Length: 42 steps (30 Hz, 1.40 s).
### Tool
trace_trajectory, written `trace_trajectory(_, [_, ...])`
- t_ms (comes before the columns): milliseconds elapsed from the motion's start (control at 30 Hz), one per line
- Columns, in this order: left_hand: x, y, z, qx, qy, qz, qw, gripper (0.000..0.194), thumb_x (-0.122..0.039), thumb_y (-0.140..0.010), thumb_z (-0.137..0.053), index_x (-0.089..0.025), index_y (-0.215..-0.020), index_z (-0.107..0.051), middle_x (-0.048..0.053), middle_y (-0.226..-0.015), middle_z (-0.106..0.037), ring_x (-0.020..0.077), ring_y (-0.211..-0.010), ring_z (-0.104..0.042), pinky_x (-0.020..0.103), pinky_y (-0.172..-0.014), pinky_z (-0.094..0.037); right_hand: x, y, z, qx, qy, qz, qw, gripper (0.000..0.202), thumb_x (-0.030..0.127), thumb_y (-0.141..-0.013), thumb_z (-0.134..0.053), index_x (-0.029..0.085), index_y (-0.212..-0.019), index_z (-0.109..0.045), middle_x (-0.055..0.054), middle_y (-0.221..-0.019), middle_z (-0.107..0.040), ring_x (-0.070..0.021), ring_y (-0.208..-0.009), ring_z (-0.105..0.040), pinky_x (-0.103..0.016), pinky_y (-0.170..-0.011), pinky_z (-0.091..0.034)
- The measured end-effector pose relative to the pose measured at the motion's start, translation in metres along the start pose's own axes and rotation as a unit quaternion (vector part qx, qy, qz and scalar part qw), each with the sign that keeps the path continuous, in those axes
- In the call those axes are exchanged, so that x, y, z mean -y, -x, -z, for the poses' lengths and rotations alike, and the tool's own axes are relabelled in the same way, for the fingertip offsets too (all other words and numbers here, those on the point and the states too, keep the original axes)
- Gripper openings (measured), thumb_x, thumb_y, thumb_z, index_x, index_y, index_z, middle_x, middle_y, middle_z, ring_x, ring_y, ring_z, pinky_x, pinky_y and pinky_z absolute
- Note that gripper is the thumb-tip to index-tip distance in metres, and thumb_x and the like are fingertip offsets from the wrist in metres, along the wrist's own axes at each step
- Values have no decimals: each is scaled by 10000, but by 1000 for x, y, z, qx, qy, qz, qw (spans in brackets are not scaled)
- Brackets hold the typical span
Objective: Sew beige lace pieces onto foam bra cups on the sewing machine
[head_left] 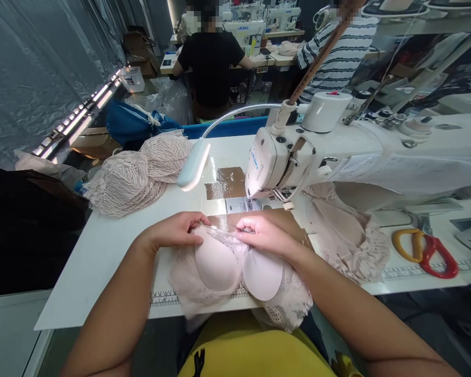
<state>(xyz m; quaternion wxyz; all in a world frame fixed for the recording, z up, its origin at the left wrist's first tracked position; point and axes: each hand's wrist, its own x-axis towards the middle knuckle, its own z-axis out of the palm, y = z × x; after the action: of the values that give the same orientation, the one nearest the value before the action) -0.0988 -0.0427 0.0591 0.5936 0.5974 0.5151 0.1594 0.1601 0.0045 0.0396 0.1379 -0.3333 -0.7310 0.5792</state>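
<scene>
White sewing table (102,251), left hand (176,230), right hand (265,234) pinching lace bra (235,272)

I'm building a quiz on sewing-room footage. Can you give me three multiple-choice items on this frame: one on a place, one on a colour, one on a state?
1. Where does the stack of pale pink lace bra pieces lie?
A. Left of the sewing machine
B. Under the scissors
C. On the floor

2. What colours are the scissor handles?
A. Blue and green
B. Yellow and red
C. Black and white

3. How are the hands?
A. Both lifted off
B. One holds scissors
C. Both pinch the bra's top edge

Answers:
1 A: the stack sits on the white table, left of the white sewing machine.
2 B: see the scissors.
3 C: left hand and right hand grip the pale pink padded lace bra.
</scene>
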Motion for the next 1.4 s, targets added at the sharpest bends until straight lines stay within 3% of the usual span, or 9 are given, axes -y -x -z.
trace_trajectory(100, [-1,2,1,-74,-4,-18,997,367,-313,-773,-678,-176,-1102,-588,13,-850,-587,167,-783,-553,249,-690,-423,-1,0,-3,65,-53,-14,996,243,394,-849,-574,165,-773,-610,0,-716,-576,-99,-560,-452,-243,-524,-343])
trace_trajectory(200, [-5,-2,-8,-86,9,-48,995,383,-307,-771,-686,-186,-1124,-597,25,-907,-601,179,-836,-559,261,-731,-429,-2,-3,-10,-26,-111,-30,993,307,452,-883,-502,169,-890,-620,-12,-785,-594,-74,-488,-379,-245,-482,-319])
trace_trajectory(267, [-8,-6,-17,-84,15,-65,994,389,-298,-769,-691,-189,-1133,-602,21,-907,-600,170,-824,-554,252,-717,-426,-1,-4,-14,-70,-115,-15,991,297,452,-845,-572,174,-935,-624,-3,-795,-584,-82,-529,-406,-245,-516,-345])
trace_trajectory(533, [-9,-17,-34,-117,57,-77,988,376,-321,-763,-712,-200,-1108,-625,-5,-822,-576,148,-767,-545,235,-669,-436,3,-1,-15,-80,-76,54,992,185,326,-830,-605,168,-742,-564,32,-675,-482,-104,-613,-421,-233,-567,-351])
trace_trajectory(700, [-8,-21,-36,-92,97,-64,989,330,-377,-755,-730,-160,-997,-675,63,-989,-652,200,-903,-595,280,-772,-468,1,-2,-16,-90,-59,65,992,143,293,-850,-576,169,-780,-588,14,-729,-537,-125,-690,-484,-245,-633,-395])
trace_trajectory(900, [-13,-20,-40,-64,160,-24,985,324,-408,-746,-737,-121,-892,-703,64,-826,-669,180,-742,-610,263,-652,-473,-3,-2,-14,-100,-70,86,989,213,352,-856,-586,171,-952,-645,-47,-942,-651,-183,-881,-588,-308,-797,-465])
trace_trajectory(1067, [-14,-20,-41,-67,187,-34,980,293,-387,-740,-750,-123,-865,-727,74,-841,-701,191,-776,-628,279,-709,-486,-6,0,-7,-90,-76,74,990,383,442,-923,-468,153,-1094,-652,-47,-805,-653,-172,-758,-595,-356,-796,-493])
trace_trajectory(1200, [-12,-20,-43,-87,213,-15,973,346,-385,-719,-769,-113,-929,-735,112,-915,-719,225,-822,-648,315,-747,-504,-7,2,-5,-83,-68,77,991,332,379,-843,-609,180,-1100,-675,-80,-1017,-678,-208,-910,-610,-389,-872,-484])
trace_trajectory(1400, [-13,-22,-45,-104,248,-4,963,311,-368,-689,-794,-108,-845,-728,75,-789,-705,181,-714,-629,284,-673,-487,-4,3,-6,-63,-89,53,993,303,348,-829,-629,156,-1062,-650,-27,-813,-620,-146,-733,-565,-289,-694,-486])
